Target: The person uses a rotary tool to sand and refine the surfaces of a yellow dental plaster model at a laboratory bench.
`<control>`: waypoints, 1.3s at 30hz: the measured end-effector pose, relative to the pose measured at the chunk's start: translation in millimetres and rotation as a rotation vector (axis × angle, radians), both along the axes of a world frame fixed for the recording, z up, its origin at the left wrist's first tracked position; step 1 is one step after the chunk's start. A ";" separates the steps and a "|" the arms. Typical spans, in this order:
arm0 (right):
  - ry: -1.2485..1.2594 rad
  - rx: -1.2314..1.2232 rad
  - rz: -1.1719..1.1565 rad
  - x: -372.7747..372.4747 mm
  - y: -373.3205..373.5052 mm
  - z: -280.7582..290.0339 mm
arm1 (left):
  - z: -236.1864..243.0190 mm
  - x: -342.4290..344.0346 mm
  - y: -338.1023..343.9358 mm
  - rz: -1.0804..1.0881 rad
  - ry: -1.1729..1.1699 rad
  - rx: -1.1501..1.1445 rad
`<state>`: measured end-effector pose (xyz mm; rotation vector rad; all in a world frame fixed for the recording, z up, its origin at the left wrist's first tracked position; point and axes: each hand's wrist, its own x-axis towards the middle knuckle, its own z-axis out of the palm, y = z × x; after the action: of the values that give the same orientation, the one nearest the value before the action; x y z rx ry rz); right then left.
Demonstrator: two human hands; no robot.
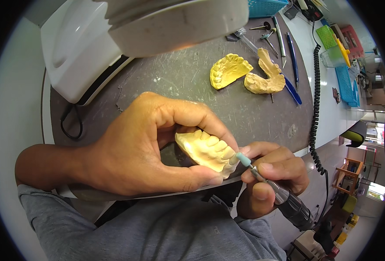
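My left hand (153, 150) is closed round a pale yellow plaster dental model (207, 150), thumb along its near edge and index finger over its far side. A row of moulded teeth faces up toward me. In my right hand (279, 172) is a dark rotary handpiece (290, 202), gripped like a pen. Its light blue-green grinding tip (243, 159) is at the right end of the model, by the last teeth; whether it touches is hard to tell. Further back lie a yellow dental cast (230, 71) and a beige horseshoe-shaped dental cast (265, 78).
A white lamp head (179, 26) hangs over the far side of the dark work mat (157, 85), near a white machine (81, 48). Blue-handled tools (293, 61) and several burs lie at the back right. A coiled black cord (316, 95) runs down the right side, past a blue basket (347, 87).
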<state>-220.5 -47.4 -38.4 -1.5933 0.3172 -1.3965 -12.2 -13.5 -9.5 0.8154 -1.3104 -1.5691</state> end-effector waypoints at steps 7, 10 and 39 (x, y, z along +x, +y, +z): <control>0.001 0.025 -0.034 0.7 1.8 0.5 | 0.6 0.1 -0.1 -0.002 0.002 0.011; 0.009 -0.002 -0.018 -0.8 -0.5 1.4 | 0.8 0.8 0.1 -0.007 -0.024 -0.017; -0.031 0.064 -0.053 1.9 4.3 -1.3 | 3.5 0.2 -0.4 -0.001 -0.069 0.023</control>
<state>-218.6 -43.1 -39.7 -1.5189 0.3842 -1.4359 -12.0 -13.9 -6.0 0.8897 -1.3442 -1.5716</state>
